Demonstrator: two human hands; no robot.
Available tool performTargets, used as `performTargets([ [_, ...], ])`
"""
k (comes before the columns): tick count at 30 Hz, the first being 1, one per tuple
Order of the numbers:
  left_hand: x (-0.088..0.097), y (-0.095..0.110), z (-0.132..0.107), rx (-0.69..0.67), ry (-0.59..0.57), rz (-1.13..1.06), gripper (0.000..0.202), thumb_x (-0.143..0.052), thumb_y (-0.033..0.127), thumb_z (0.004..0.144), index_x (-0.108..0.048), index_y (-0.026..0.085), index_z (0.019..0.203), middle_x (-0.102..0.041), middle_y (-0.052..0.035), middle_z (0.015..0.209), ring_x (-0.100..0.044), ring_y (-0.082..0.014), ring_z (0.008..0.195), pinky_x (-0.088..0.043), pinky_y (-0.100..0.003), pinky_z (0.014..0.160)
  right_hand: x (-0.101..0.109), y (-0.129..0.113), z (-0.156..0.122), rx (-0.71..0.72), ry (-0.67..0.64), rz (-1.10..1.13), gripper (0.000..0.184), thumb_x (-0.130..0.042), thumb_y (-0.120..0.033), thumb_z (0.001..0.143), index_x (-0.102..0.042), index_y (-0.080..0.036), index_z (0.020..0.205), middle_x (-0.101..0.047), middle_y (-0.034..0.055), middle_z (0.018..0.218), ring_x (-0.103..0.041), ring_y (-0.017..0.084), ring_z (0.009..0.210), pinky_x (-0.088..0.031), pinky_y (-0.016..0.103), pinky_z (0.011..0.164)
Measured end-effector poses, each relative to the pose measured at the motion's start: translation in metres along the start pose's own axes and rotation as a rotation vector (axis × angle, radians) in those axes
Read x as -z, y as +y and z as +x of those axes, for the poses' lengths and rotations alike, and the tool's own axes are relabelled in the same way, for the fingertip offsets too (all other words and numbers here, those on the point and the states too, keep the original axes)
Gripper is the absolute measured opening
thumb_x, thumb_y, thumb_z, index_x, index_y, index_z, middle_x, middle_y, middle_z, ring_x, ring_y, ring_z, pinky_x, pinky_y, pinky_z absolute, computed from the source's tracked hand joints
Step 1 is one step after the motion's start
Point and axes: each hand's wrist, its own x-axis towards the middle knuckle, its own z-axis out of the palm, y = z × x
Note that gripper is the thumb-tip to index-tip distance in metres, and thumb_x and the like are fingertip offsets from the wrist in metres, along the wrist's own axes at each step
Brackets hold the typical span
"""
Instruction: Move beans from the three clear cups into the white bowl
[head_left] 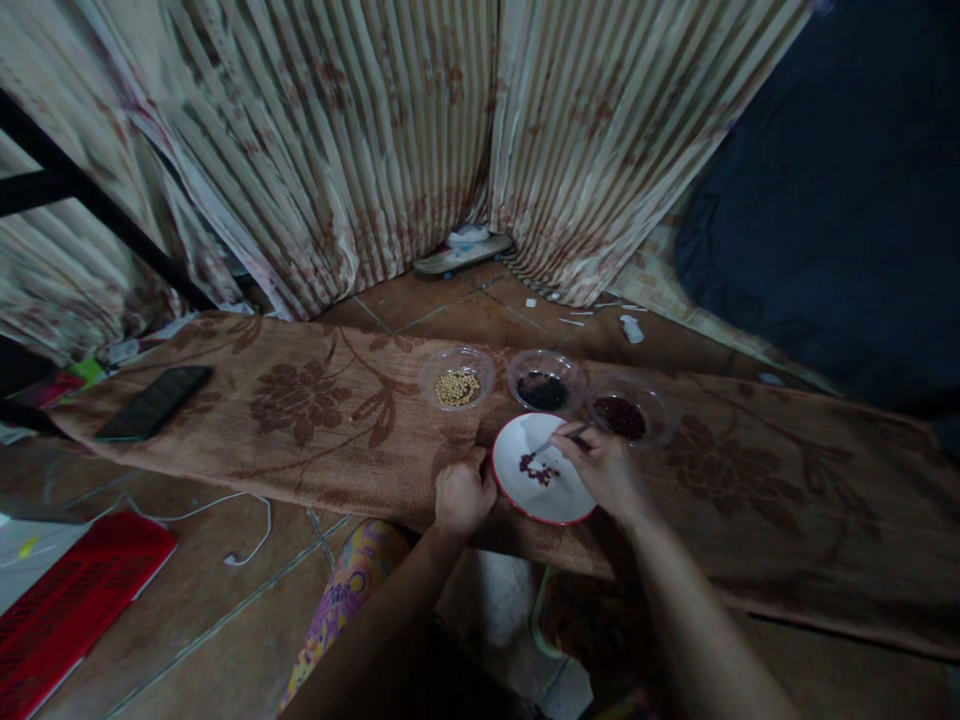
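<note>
A white plate with a red rim (559, 495) lies on a brown flowered mat (315, 420), with a small heap of dark red beans (537, 468) on it. My right hand (600, 465) is closed on thin metal tweezers (559, 438) whose tips point at the beans. My left hand (463, 493) is closed in a loose fist at the plate's left rim. Behind the plate stand three clear bowls: one with yellow beans (457, 379), one with black beans (544, 382), one with dark red beans (625, 409).
A black phone (154, 402) lies on the mat's left end. A red flat case (71, 595) and a white cable (240, 525) lie on the tiled floor at left. Striped curtains (360, 140) hang behind, a sandal (463, 250) beneath them. Dark fabric (840, 200) fills the right.
</note>
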Motion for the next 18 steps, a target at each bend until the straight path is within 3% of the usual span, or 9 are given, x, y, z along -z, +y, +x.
performTargets([
  [18, 0.0015, -0.0001, -0.0006, 0.014, -0.021, -0.049, 0.021, -0.041, 0.029, 0.085, -0.060, 0.024, 0.093, -0.069, -0.0015, 0.085, -0.062, -0.0138, 0.078, -0.037, -0.022, 0.066, -0.0022, 0.0021, 0.0008, -0.011, -0.005, 0.011, 0.030, -0.054, -0.046, 0.081, -0.066, -0.018, 0.081, -0.063, 0.0014, 0.067, -0.056, 0.016, 0.059, -0.043, 0.026, 0.058],
])
